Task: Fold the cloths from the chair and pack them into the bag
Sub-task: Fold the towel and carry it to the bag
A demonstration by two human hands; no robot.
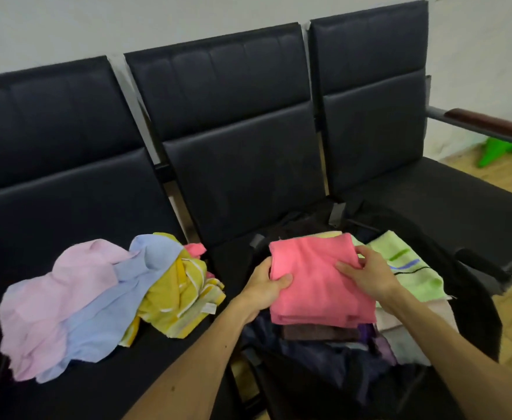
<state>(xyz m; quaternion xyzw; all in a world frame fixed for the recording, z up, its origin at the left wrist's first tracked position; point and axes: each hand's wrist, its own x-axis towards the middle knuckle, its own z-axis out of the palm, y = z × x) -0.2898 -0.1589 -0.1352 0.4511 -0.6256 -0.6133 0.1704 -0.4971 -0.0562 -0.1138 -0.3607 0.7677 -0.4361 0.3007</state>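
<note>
A folded pink cloth [318, 283] lies over the open black bag [473, 298] on the middle chair seat. My left hand [267, 286] grips the cloth's left edge, thumb on top. My right hand [367, 272] pinches its right edge with the fingers spread over the top. Under it in the bag sit a light green cloth [412, 268], a brown cloth [318, 332] and other folded pieces. Loose cloths lie heaped on the left seat: a pale pink one [63, 301], a light blue one [121, 295] and a yellow striped one [182, 295].
Three black padded chairs [233, 165] stand joined in a row against a white wall. The right seat has a brown armrest [497, 124]. A green object [494, 153] lies on the wooden floor beyond it.
</note>
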